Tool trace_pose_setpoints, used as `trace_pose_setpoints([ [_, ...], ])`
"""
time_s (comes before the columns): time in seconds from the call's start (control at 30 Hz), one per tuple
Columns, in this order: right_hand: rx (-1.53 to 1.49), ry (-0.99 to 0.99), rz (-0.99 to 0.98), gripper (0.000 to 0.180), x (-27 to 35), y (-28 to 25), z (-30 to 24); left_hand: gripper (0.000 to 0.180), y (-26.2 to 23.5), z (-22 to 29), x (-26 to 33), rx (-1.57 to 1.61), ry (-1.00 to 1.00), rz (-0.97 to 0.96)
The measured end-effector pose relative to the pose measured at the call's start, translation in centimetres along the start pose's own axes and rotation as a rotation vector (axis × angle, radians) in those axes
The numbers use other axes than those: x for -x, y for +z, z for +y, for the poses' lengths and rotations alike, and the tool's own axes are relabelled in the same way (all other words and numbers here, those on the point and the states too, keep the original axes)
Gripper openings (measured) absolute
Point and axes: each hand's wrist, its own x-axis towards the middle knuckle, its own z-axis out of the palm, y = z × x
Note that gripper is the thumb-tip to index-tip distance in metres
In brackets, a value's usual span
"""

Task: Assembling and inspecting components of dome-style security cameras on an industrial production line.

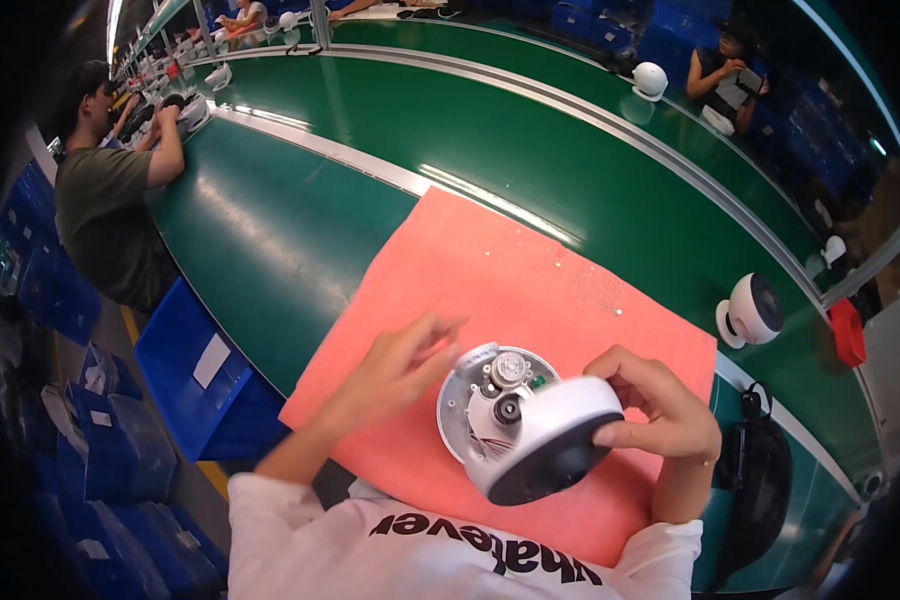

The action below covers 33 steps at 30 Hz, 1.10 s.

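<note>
White plastic dome camera housing (560, 432) sits tilted above the salmon-pink mat (530, 290), its round base plate (470, 405) exposed with gear and wiring. Right hand (665, 410) is clamped around the housing shell. Left hand (400, 365), fingers loosely curled and pinched, touches the base plate's upper edge.
</note>
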Motion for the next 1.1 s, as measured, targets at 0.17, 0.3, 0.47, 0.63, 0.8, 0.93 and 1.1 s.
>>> trace_pose_setpoints([
  [0.17, -0.101, 0.096, 0.197, 0.030, -1.3, 2.9, 0.5, 0.040, 2.4, -1.8, 5.6, 0.195, 0.049, 0.077],
  [0.3, -0.053, 0.152, 0.186, 0.034, -1.9, 3.4, 0.1, 0.057, 2.5, -0.1, 5.8, 0.068, 0.128, 0.056],
  [0.47, 0.242, -0.041, 0.208, 0.036, -2.1, 2.6, 0.9, 0.072, 2.4, 0.1, 5.2, -0.047, 0.238, 0.062],
  [0.63, 0.460, 0.078, 0.293, 0.040, -2.7, 2.2, 1.4, 0.055, 1.5, 1.0, 4.6, -0.091, 0.181, 0.144],
  [0.8, 0.747, 0.124, 0.328, 0.050, -3.9, 2.9, 2.3, 0.042, -0.8, 1.7, 2.7, -0.484, 0.068, 0.017],
  [0.93, 0.743, 0.121, 0.288, 0.052, -4.2, 2.8, 2.9, 0.053, -1.3, 1.9, 2.2, -0.562, 0.022, -0.106],
  [1.1, 0.720, 0.112, 0.280, 0.053, -4.7, 2.8, 2.7, 0.056, -1.9, 2.2, 1.9, -0.568, -0.029, -0.198],
])
